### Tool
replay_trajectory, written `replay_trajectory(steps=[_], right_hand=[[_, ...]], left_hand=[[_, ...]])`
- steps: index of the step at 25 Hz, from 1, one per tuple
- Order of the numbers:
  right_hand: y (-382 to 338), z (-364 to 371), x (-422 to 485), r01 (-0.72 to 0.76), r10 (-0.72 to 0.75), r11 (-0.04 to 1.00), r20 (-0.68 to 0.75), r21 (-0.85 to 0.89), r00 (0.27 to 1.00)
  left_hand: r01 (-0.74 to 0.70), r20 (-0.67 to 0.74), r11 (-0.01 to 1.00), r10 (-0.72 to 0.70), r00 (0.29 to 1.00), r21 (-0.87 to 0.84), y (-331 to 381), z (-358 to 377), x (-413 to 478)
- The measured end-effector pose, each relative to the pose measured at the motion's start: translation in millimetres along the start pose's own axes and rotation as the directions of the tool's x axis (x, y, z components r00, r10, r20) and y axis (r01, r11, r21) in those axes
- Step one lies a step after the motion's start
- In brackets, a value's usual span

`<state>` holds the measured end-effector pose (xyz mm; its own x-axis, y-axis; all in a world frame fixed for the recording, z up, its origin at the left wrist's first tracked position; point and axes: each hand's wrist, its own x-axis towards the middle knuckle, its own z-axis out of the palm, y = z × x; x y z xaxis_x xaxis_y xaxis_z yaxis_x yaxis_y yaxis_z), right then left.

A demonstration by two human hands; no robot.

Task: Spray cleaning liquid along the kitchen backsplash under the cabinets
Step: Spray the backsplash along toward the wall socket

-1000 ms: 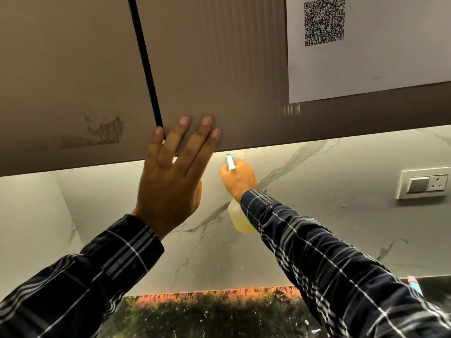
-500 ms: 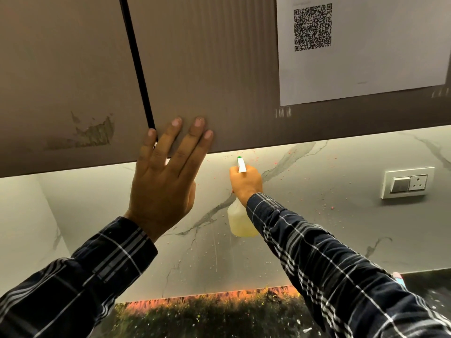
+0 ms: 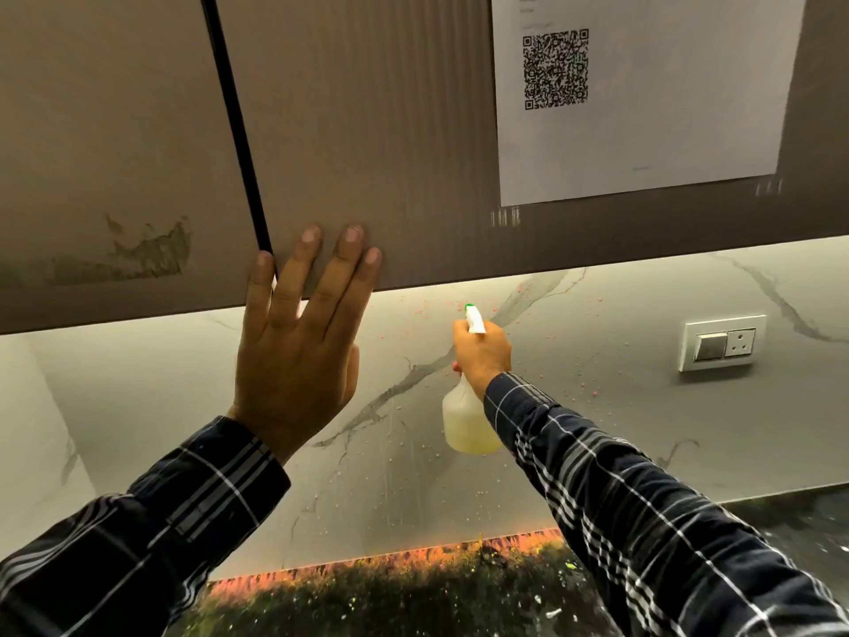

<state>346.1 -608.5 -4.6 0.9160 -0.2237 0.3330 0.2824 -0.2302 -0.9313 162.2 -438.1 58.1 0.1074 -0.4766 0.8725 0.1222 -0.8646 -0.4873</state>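
Observation:
My right hand [image 3: 482,354] grips the neck of a translucent spray bottle [image 3: 464,422] holding pale yellow liquid; its white nozzle with a green tip points up at the backsplash [image 3: 597,420], close under the cabinet edge. The backsplash is white marble with grey veins, dotted with droplets and small pink specks. My left hand [image 3: 298,351] lies flat, fingers spread, against the lower edge of the brown wall cabinet [image 3: 390,154], holding nothing.
A white sheet with a QR code [image 3: 643,94] is stuck on the cabinet door. A switch and socket plate [image 3: 722,343] sits on the backsplash at the right. A dark speckled countertop [image 3: 413,595] runs below. A black gap separates two cabinet doors.
My right hand and the spray bottle have shifted to the right along the backsplash. My left hand stays pressed on the cabinet.

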Motion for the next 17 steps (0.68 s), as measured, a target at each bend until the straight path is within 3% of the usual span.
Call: replay_trajectory(steps=[3,8,13,17], right_hand=[[4.1,-4.8,-3.9,0.070,-0.067,0.995,0.051,-0.075,0.996],[17.0,-25.9,5.8,-0.095,0.096,0.995,-0.129,0.014,0.987],[19.4,-34.4,7.9,0.014,-0.019,0.997,-0.056,-0.073,0.998],[32.6,-47.5,9.2,-0.186,0.188,0.982,-0.075,0.040,0.979]], left_hand=[[0.033,-0.007,0.999,-0.033,0.999,-0.005,7.9,1.7,-0.1],[0.044,-0.029,0.999,-0.044,0.999,0.002,10.0,2.3,0.4],[0.059,-0.047,0.998,-0.059,0.997,0.009,12.6,4.8,0.1],[0.057,-0.054,0.998,-0.057,0.997,0.006,12.8,4.7,-0.4]])
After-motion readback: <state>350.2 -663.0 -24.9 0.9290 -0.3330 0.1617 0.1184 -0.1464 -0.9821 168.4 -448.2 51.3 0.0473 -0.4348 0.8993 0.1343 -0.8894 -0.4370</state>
